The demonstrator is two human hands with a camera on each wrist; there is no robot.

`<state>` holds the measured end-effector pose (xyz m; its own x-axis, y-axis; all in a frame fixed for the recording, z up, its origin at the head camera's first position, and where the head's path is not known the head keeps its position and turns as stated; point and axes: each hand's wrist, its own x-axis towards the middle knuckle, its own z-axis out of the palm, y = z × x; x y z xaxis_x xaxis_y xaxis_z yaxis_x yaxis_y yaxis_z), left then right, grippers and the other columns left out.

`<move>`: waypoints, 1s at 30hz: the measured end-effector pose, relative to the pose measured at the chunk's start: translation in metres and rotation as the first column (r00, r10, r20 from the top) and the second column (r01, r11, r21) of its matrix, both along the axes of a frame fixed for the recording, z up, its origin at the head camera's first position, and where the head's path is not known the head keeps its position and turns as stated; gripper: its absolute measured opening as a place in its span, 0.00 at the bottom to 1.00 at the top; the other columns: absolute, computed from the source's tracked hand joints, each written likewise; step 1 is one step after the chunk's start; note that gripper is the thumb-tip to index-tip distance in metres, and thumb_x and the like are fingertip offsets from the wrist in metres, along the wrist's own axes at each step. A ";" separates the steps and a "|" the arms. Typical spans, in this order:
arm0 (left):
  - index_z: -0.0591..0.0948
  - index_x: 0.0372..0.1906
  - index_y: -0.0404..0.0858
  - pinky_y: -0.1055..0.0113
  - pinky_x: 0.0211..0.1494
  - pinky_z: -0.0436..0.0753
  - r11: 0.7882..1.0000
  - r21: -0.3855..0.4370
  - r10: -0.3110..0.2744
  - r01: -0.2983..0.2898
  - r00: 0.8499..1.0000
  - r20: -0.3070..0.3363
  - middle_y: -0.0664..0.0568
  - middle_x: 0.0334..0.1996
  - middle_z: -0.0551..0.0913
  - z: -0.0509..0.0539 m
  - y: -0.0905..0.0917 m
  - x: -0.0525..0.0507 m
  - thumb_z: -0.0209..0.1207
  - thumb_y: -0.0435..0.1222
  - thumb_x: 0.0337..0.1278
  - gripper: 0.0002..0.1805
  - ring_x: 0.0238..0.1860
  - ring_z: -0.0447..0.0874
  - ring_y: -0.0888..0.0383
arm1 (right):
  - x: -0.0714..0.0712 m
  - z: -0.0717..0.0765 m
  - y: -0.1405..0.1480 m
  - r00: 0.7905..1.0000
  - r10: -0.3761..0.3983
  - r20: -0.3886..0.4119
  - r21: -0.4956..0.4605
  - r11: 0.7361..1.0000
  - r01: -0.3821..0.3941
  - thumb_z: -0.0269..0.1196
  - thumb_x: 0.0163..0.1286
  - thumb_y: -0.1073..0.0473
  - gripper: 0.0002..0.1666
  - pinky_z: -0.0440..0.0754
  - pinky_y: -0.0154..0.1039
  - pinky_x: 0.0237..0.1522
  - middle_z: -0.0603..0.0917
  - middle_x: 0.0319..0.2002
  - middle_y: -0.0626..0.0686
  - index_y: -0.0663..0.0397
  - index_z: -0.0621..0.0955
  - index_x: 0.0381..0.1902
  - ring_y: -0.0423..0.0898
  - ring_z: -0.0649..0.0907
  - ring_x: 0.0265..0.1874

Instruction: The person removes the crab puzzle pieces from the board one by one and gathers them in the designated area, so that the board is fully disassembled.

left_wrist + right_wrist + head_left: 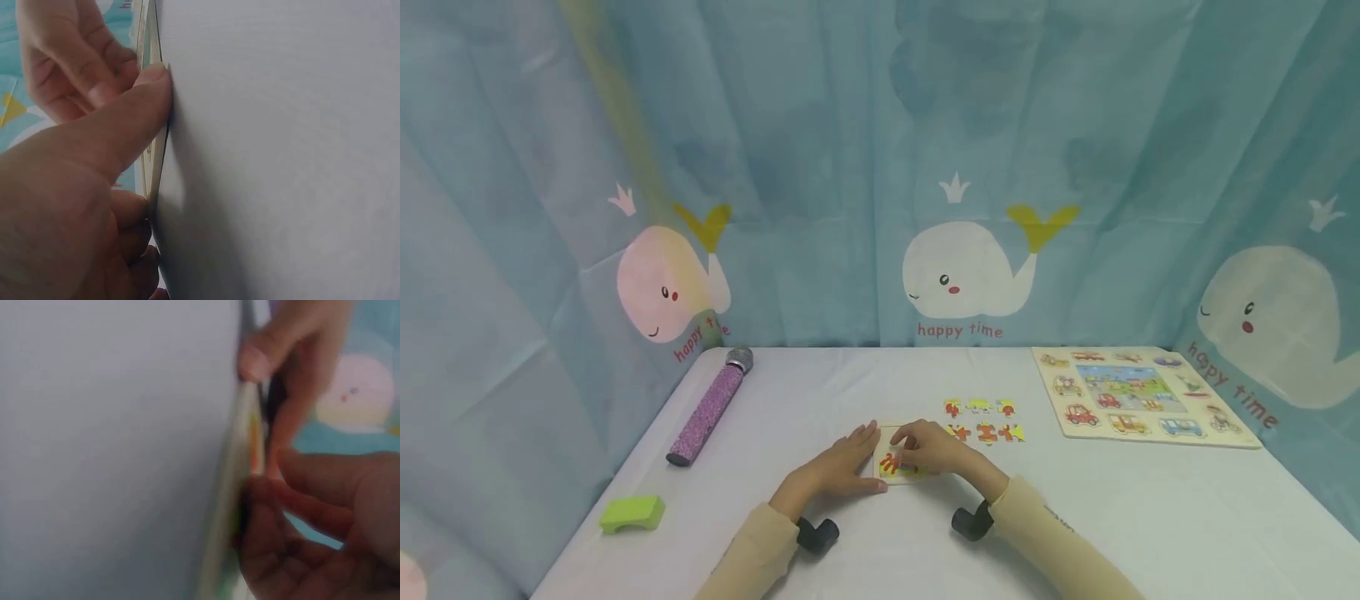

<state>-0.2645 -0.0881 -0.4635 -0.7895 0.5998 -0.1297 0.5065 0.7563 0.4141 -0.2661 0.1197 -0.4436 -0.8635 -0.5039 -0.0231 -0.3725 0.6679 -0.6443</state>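
Nearest, two light sleeves [752, 542] are seen reaching in over the white desk [880, 558], and a dark wrist device [818, 535] is worn at the left wrist, with its black counterpart [973, 521] worn at the right. At the left side of the desk a green block [632, 513] is placed, its underside cut in an arch. Between the wrists and the middle of the desk, a small puzzle board [886, 436] is found, laid flat with a pale rim and a red and yellow pattern showing. Its left edge is touched by the left hand [842, 467], whose fingers are held long and straight while the thumb is spread wide from them and rested at the near left corner. The board is partly covered by the right hand [932, 447]; its fingers are bent and lowered to the surface, but whether a piece is pinched there cannot be told, as the right wrist view is blurred. Just beyond the right hand, six loose pieces [986, 433] are laid out in two rows of three, coloured red, yellow and white. Farther left, a microphone [707, 412] with a glittery purple handle is set aslant, its grey head pointed away. Toward the far right, a large puzzle board [1127, 383] is laid, covered with vehicle pictures. Behind everything, a blue curtain [820, 167] is hung, printed with whales and "happy time".
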 end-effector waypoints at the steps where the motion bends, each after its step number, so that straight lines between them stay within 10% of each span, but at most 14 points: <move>1: 0.52 0.71 0.37 0.47 0.71 0.53 1.000 0.002 -0.003 0.003 1.000 0.004 0.47 0.73 0.46 0.000 0.000 0.001 0.57 0.60 0.50 0.50 0.73 0.44 0.47 | 0.001 -0.002 -0.002 1.000 0.015 -0.015 0.002 1.000 -0.015 0.62 0.60 0.63 0.13 0.70 0.29 0.23 0.79 0.23 0.47 0.59 0.80 0.44 0.37 0.72 0.21; 30: 0.54 0.70 0.35 0.49 0.72 0.52 1.000 0.016 -0.005 0.006 1.000 -0.025 0.45 0.73 0.49 0.002 0.001 0.002 0.56 0.59 0.50 0.50 0.73 0.45 0.47 | 0.009 -0.007 -0.007 0.987 0.092 -0.132 0.014 0.996 -0.091 0.57 0.60 0.68 0.10 0.68 0.28 0.24 0.72 0.26 0.45 0.58 0.74 0.41 0.35 0.68 0.22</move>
